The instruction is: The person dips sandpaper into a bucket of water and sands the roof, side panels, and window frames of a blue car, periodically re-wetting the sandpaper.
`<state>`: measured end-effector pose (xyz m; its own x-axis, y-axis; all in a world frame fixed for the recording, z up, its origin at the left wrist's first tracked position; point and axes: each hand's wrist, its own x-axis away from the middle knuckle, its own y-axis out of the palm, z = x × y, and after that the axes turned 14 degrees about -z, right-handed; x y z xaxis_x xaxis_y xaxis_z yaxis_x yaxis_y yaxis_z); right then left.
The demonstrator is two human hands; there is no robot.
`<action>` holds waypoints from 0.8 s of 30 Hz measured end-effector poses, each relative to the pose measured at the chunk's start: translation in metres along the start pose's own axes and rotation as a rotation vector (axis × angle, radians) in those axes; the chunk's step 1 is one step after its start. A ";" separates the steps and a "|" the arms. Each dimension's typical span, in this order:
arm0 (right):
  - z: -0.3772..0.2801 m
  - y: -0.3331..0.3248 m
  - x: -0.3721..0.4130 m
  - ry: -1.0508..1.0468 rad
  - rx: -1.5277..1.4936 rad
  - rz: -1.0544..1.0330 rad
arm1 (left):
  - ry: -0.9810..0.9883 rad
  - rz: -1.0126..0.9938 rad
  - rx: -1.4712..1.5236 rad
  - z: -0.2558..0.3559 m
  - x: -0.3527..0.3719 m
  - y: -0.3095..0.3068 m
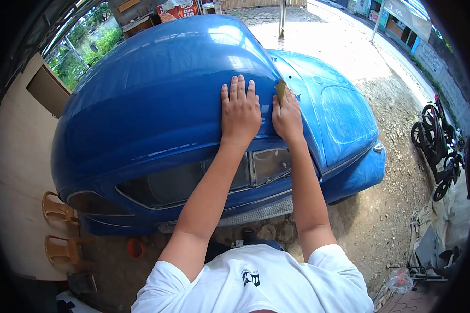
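Observation:
A blue rounded car (151, 94) fills the middle of the view, its roof reaching up to where I lean over it. My left hand (241, 113) lies flat on the roof, fingers stretched out, holding nothing. To its right, at the roof's front edge by the windshield, my right hand (289, 117) presses down with a folded piece of sandpaper (280, 89), olive-brown, sticking out between thumb and fingers. Pale scuffed patches show on the paint near both hands. Below my forearms are the side windows (270, 165) with their bright trim.
The car's hood (344, 112) extends to the right, dusty in places. Two orange-brown chairs (60, 251) and an orange bucket (136, 248) stand at the lower left beside a pale wall panel (21, 172). Motorcycles (436, 141) are parked at the right. A post (282, 21) rises behind the car.

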<state>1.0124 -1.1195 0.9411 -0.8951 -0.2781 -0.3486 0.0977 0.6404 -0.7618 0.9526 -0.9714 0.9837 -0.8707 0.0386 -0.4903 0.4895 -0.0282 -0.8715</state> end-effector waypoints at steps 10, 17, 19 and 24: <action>-0.006 0.005 -0.015 0.162 -0.080 0.014 | 0.057 -0.016 -0.172 -0.002 0.006 0.008; 0.021 0.012 0.091 0.035 -0.140 0.073 | 0.092 -0.046 -0.333 0.017 0.001 0.023; 0.055 0.015 0.116 0.206 -0.267 0.090 | 0.109 -0.073 -0.338 0.029 0.002 0.024; 0.169 0.078 0.151 0.538 -0.411 0.294 | 0.176 -0.158 -0.317 0.068 0.003 0.029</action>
<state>0.9585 -1.2328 0.7367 -0.9569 0.2684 -0.1106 0.2903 0.8803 -0.3753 0.9610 -1.0398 0.9575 -0.9285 0.1894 -0.3193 0.3644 0.3010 -0.8812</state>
